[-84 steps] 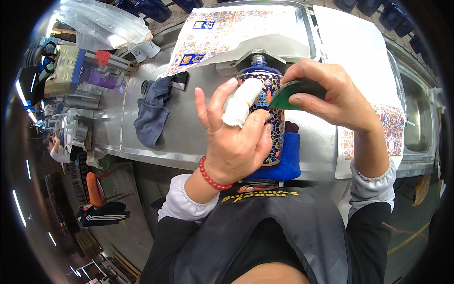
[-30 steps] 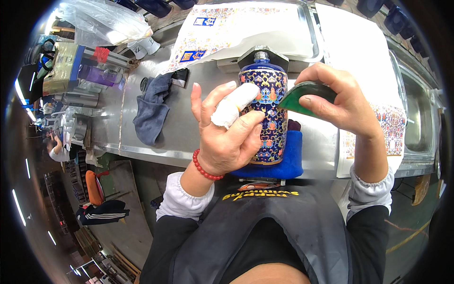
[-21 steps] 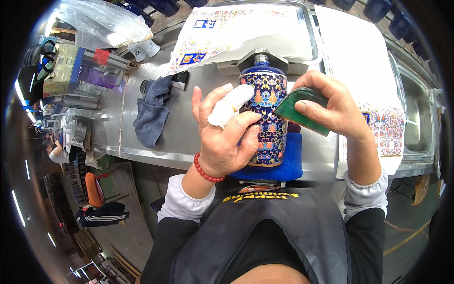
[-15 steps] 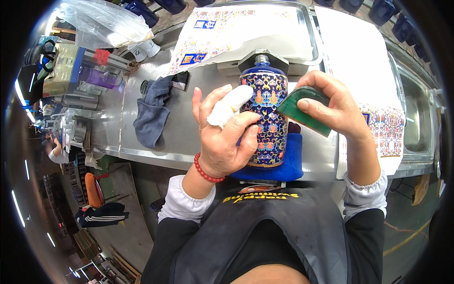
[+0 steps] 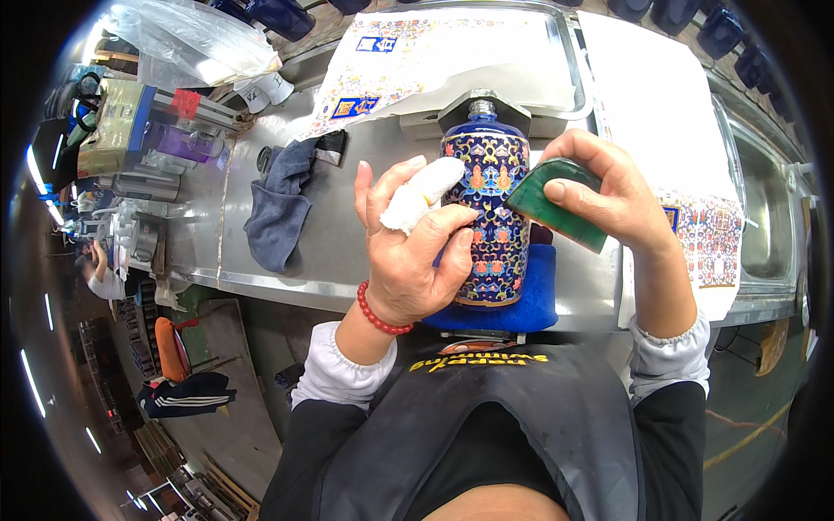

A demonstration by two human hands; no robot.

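Note:
A dark blue bottle (image 5: 492, 178) with a colourful floral pattern stands upright in front of me, its narrow neck at the far end. My left hand (image 5: 413, 243) is at its left side, fingers apart, with the thumb and index fingertips against the patterned surface. White wrapping (image 5: 426, 195) covers one of that hand's fingers, and a red bead bracelet circles the wrist. My right hand (image 5: 608, 187) is closed on a flat green scraper (image 5: 556, 208), thumb on top. The scraper's pointed corner meets the bottle's right side or hovers just over it; I cannot tell which.
Under the bottle's near end lies a blue cloth pad (image 5: 534, 295). Patterned decal sheets (image 5: 708, 252) and white paper (image 5: 647, 104) lie right and behind. A grey-blue towel (image 5: 280, 208) rests left on the metal table. Blue containers (image 5: 678, 16) line the back; a sink (image 5: 769, 217) is far right.
My right hand and the green scraper have shifted very slightly against the bottle. The left hand and the bottle stay almost where they were.

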